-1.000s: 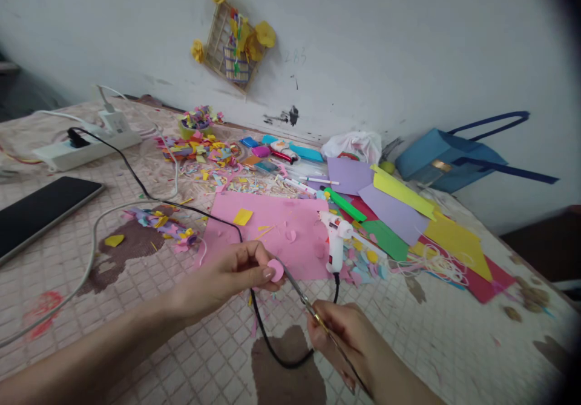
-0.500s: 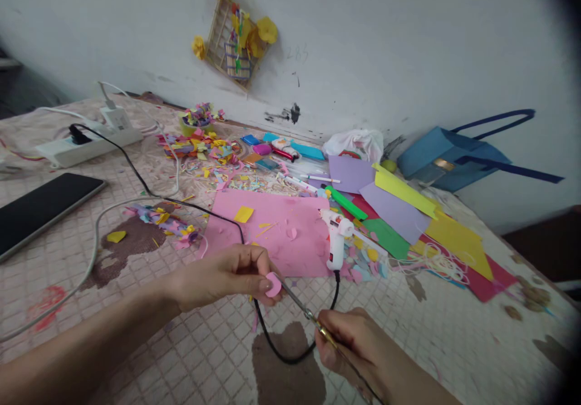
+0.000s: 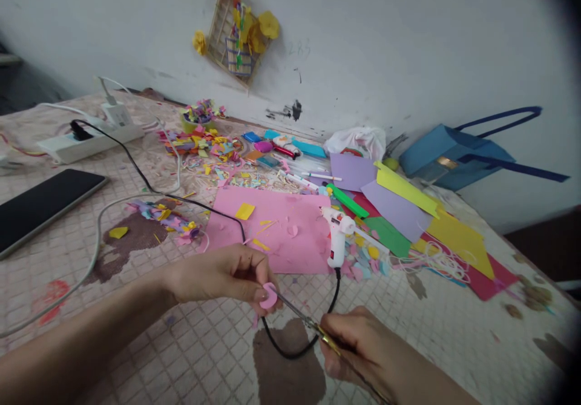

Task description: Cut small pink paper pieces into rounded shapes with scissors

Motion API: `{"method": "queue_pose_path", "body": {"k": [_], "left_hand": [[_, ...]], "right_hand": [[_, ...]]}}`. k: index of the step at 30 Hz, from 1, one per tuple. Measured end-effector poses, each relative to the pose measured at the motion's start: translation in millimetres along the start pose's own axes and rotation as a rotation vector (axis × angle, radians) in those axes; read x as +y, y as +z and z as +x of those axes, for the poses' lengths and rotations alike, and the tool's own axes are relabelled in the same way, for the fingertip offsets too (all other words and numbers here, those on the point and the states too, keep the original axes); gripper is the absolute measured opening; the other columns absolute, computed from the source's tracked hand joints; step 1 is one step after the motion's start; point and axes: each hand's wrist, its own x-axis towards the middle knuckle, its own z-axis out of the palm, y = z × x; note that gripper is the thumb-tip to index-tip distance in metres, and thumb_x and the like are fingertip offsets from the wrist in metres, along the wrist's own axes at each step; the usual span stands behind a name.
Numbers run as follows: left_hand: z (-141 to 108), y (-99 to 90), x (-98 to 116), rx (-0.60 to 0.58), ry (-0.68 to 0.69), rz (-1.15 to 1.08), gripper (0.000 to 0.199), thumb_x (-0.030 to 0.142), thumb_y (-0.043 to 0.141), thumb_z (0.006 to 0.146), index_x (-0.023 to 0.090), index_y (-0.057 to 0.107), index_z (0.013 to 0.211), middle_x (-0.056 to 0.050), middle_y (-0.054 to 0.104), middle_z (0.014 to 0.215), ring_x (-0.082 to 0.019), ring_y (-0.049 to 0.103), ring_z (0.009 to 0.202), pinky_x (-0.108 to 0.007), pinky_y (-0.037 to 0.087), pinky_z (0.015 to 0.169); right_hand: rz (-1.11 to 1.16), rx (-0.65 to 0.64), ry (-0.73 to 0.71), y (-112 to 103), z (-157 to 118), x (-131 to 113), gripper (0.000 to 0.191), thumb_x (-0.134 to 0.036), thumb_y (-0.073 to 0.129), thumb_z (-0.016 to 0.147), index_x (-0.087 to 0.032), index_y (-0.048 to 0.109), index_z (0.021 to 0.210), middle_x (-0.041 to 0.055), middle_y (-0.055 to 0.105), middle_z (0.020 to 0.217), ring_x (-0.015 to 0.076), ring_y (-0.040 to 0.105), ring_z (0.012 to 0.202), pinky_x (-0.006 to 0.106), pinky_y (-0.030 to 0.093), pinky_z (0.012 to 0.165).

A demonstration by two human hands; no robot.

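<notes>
Between the thumb and fingers of my left hand (image 3: 227, 275) is a small round piece of pink paper (image 3: 269, 296). My right hand (image 3: 358, 344) is closed around the handles of a pair of scissors (image 3: 313, 323), which have gold-coloured handles. Their blades point up and left, with the tips at the edge of the pink piece. Beyond my hands lies a pink sheet (image 3: 285, 217) with yellow scraps on it. A white glue gun (image 3: 338, 235) lies at the sheet's right edge, its black cord looping under my hands.
To the left are a phone (image 3: 49, 205) and a power strip (image 3: 82, 141) with cables. Paper scraps (image 3: 200, 144) are heaped at the back. Coloured sheets (image 3: 399, 211), white string (image 3: 440, 263) and a blue bag (image 3: 454, 154) are to the right.
My left hand and the pink piece have shifted slightly down and left. The right hand with the scissors has moved a little to the right.
</notes>
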Motion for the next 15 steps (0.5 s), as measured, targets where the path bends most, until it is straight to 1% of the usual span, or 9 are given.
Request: {"method": "queue_pose_path", "body": {"k": [5, 9, 15], "left_hand": [[-1.7, -0.1, -1.4, -0.037, -0.029, -0.001, 0.016, 0.026, 0.065, 0.079, 0.015, 0.055, 0.074, -0.005, 0.069, 0.083, -0.015, 0.065, 0.074, -0.029, 0.048, 0.071], [-2.8, 1.5, 1.1, -0.029, -0.077, -0.002, 0.018, 0.031, 0.067, 0.077, 0.016, 0.057, 0.073, -0.003, 0.070, 0.080, -0.016, 0.066, 0.075, -0.031, 0.049, 0.073], [-3.8, 1.9, 1.1, -0.007, -0.105, 0.002, 0.016, 0.029, 0.068, 0.076, 0.017, 0.059, 0.071, -0.001, 0.068, 0.076, -0.013, 0.066, 0.071, -0.027, 0.050, 0.069]], "right_hand": [[-0.054, -0.023, 0.010, -0.3, -0.8, 1.1, 0.040, -0.044, 0.052, 0.087, -0.017, 0.039, 0.060, -0.0073, 0.033, 0.052, 0.0066, 0.030, 0.048, 0.019, 0.020, 0.044], [-0.099, -0.020, -0.018, -1.4, -1.3, 0.7, 0.042, -0.045, 0.050, 0.088, -0.017, 0.037, 0.059, -0.0074, 0.031, 0.052, 0.0064, 0.029, 0.048, 0.019, 0.020, 0.043], [-0.151, -0.011, -0.045, -1.4, -1.6, 3.0, 0.042, -0.042, 0.052, 0.088, -0.017, 0.034, 0.059, -0.0076, 0.029, 0.052, 0.0062, 0.027, 0.047, 0.020, 0.018, 0.043]]}}
